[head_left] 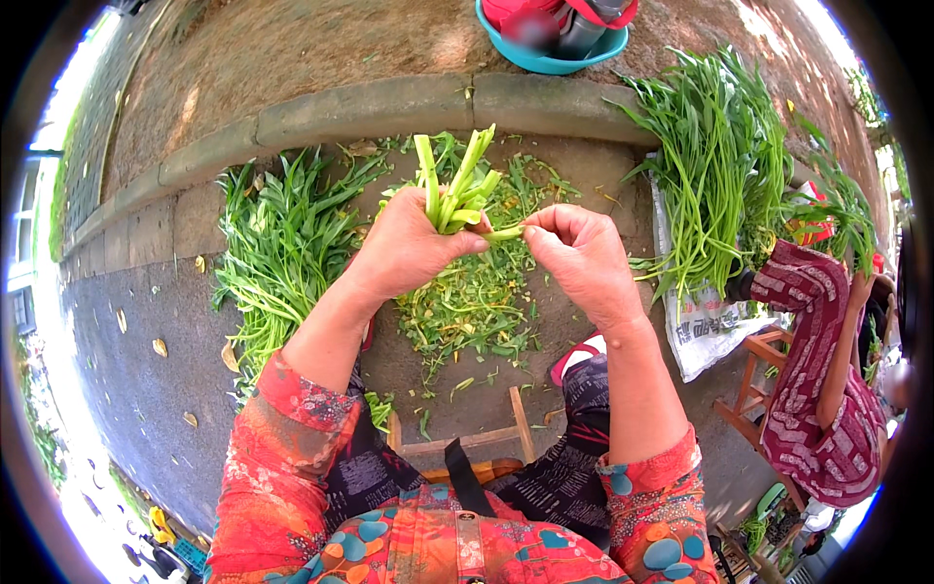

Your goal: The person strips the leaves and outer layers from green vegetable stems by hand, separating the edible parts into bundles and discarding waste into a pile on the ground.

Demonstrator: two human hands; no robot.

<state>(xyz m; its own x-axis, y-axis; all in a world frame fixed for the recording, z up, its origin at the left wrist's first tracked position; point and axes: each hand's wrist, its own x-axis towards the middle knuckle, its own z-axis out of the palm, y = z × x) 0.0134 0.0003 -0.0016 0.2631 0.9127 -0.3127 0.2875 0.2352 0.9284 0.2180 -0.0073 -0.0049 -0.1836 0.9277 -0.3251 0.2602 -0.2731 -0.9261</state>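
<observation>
My left hand (413, 243) is closed round a small bunch of thick, pale green water spinach stems (455, 190), their cut ends pointing up and away from me. One stem (504, 235) sticks out sideways from the bunch toward the right. Thumb and forefinger of my right hand (581, 255) pinch the tip of that stem. Below both hands, torn leaves and stem scraps (477, 302) lie scattered on the ground. To the left rests a heap of leafy water spinach (282, 243); a larger pile (715, 175) with long stems lies at the right.
A stone kerb (370, 117) runs across behind the scraps, with a teal basin (555, 63) of bags beyond it. The right pile lies partly on a white printed sack (705, 336). A person in maroon patterned clothes (812, 389) sits at the right, holding greens.
</observation>
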